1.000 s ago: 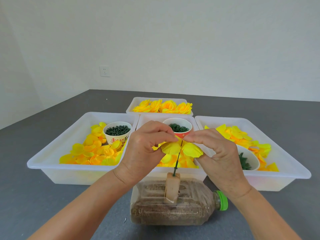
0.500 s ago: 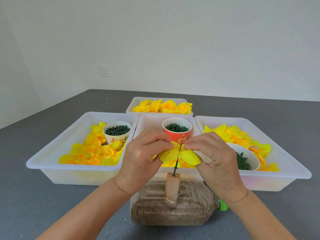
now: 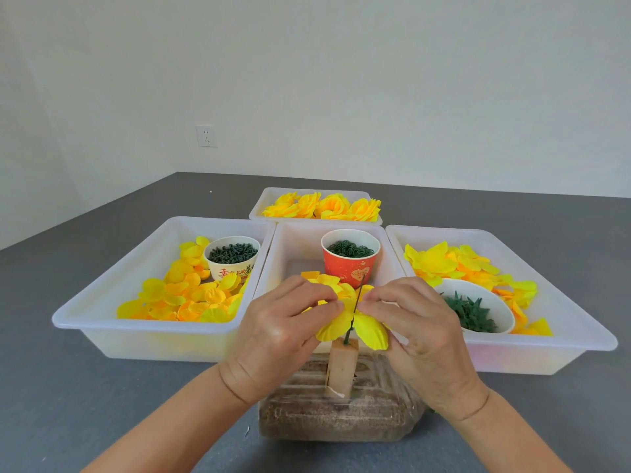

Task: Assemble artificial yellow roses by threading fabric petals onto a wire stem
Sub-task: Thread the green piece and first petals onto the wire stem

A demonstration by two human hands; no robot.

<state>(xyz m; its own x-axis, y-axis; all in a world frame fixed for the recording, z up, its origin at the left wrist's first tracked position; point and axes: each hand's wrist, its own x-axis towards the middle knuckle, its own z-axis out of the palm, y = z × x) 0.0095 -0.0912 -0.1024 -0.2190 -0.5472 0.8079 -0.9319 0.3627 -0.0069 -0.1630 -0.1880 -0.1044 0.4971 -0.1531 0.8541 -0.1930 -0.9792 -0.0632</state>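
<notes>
Petal layer slides lower on the wire stem

Left hand and right hand, fingers curled, pinch the yellow petal, now pushed further down the wire stem toward the wooden block; seating looks nearly finished.

4 trays, 3 cups (2 hands).

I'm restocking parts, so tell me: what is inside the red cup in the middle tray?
The red cup holds small dark green rings, piled close to its rim. How deep the pile goes is hidden by the cup wall.
</notes>
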